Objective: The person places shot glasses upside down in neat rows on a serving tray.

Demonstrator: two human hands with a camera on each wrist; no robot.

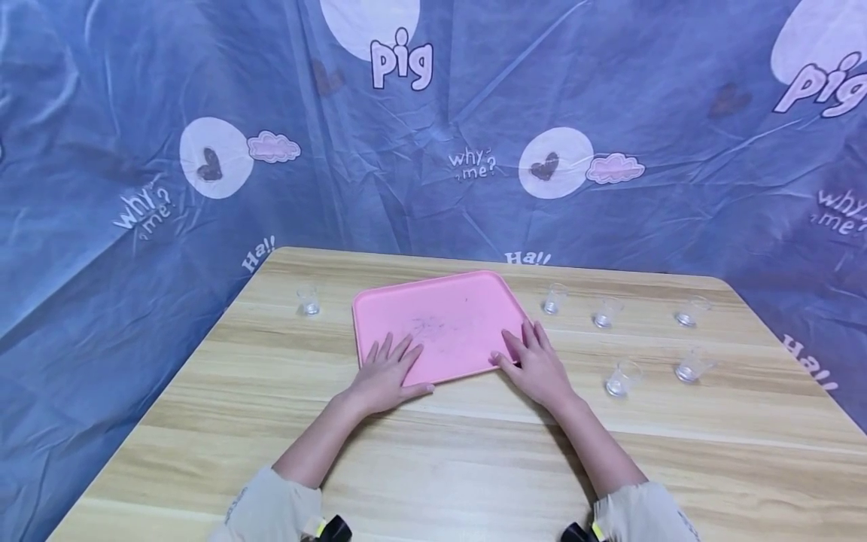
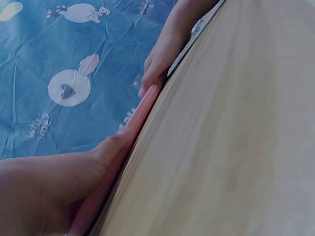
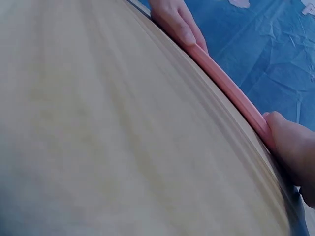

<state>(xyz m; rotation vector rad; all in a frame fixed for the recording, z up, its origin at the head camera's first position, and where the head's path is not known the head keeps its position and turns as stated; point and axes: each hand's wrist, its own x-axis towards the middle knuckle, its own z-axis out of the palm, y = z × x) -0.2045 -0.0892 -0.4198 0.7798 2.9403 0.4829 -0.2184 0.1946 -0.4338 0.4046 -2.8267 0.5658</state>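
Observation:
A pink tray (image 1: 447, 316) lies flat on the wooden table (image 1: 474, 452), with nothing on it. My left hand (image 1: 389, 370) rests on its near left corner, fingers straight and spread on the tray, thumb along the near rim. My right hand (image 1: 536, 363) lies the same way on the near right corner. The left wrist view shows the left hand (image 2: 59, 182) with its thumb against the tray's rim (image 2: 142, 110). In the right wrist view the right hand (image 3: 290, 147) touches the same rim (image 3: 231, 88).
Small clear glass cups stand on the table: one left of the tray (image 1: 308, 299), several to its right, among them (image 1: 554, 299), (image 1: 605, 312) and a near one (image 1: 623, 378). A blue printed cloth (image 1: 433, 150) hangs behind the table.

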